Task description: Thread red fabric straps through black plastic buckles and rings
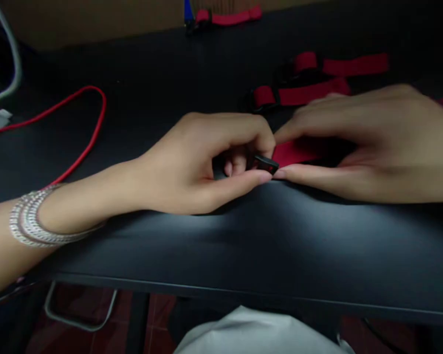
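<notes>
My left hand [203, 164], with silvery bracelets on its wrist, pinches a small black buckle [266, 164] between thumb and forefinger. Beside it, my right hand [376, 142] has its thumb and fingers closed on a red strap [293, 153] right at the buckle. The two hands meet just above the dark tabletop. Part of the strap is hidden under the right hand. Just beyond the hands lies another red strap [306, 94] with a black buckle, and behind that a similar red strap [354, 66].
One more red strap [236, 17] lies at the back of the black table [221, 255], near a brown panel [107, 22]. A thin red cord [98, 120] curves across the left side. A grey cable [15, 54] hangs at the upper left.
</notes>
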Motion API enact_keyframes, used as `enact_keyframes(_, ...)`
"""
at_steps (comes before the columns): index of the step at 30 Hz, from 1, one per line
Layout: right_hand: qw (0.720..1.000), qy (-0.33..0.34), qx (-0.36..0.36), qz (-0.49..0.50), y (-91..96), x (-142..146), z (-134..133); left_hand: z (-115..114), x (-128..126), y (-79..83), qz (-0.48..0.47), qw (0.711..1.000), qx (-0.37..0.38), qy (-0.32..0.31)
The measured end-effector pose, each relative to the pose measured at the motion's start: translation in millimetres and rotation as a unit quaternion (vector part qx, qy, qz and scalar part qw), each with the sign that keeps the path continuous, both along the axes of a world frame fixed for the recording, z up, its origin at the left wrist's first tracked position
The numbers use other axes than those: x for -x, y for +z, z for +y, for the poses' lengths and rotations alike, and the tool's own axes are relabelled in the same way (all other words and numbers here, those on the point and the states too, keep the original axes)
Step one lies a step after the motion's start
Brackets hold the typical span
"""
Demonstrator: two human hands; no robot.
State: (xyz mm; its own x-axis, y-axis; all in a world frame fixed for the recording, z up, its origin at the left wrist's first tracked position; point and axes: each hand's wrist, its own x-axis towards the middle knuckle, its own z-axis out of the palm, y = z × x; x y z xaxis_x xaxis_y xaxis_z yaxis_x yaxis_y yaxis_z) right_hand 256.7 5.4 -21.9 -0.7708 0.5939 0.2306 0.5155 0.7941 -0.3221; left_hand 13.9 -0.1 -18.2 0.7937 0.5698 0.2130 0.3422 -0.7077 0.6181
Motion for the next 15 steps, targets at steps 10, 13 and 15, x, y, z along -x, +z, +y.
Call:
enact_keyframes(10,1.0,-0.015,0.006,-0.008,-3.6,1.7,-1.2,0.2,0.5,-0.2,-0.003,1.0,-0.002,-0.002)
enact_keyframes(13,1.0,-0.013,-0.006,-0.003,-3.7,1.4,1.3,0.1,0.5,-0.5,-0.007,1.0,-0.009,-0.006)
enact_keyframes(15,1.0,-0.011,-0.008,0.001,-2.3,1.3,2.3,-0.5,0.4,-0.1,-0.007,1.0,-0.012,-0.006)
